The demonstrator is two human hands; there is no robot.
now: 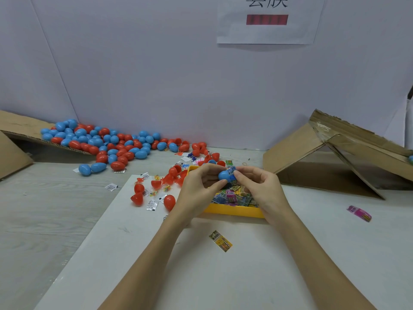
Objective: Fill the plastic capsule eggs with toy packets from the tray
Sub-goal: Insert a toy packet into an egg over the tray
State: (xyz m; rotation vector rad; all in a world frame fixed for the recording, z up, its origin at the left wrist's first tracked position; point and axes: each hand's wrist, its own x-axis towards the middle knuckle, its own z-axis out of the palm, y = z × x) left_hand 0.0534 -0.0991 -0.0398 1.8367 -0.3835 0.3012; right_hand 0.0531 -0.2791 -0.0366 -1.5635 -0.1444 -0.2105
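Both hands met over the yellow tray [234, 210]. Left hand [196, 186] pinched a blue capsule egg half [224, 176] between thumb and curled fingers, while right hand [257, 186] pinched a printed toy packet [231, 170] at the half's open rim, at about two o'clock from the blue shell. The packet stuck partly out of the shell; how deep it sat could not be told.

The tray lay just beneath the hands, holding a heap of bright packets [232, 195]. Loose red egg halves [154, 191] and small white sachets lay at nine o'clock from the tray. A large pile of blue and red eggs [107, 142] spread at ten o'clock, near the wall. One stray yellow packet [220, 240] lay at six o'clock, and a pink packet [359, 213] at three o'clock.

The likely risk was a packet left proud of the rim: folded loosely, it could jam the seam and stop the halves snapping shut. A slack pinch on the smooth shell could also let it slip and drop into the tray.
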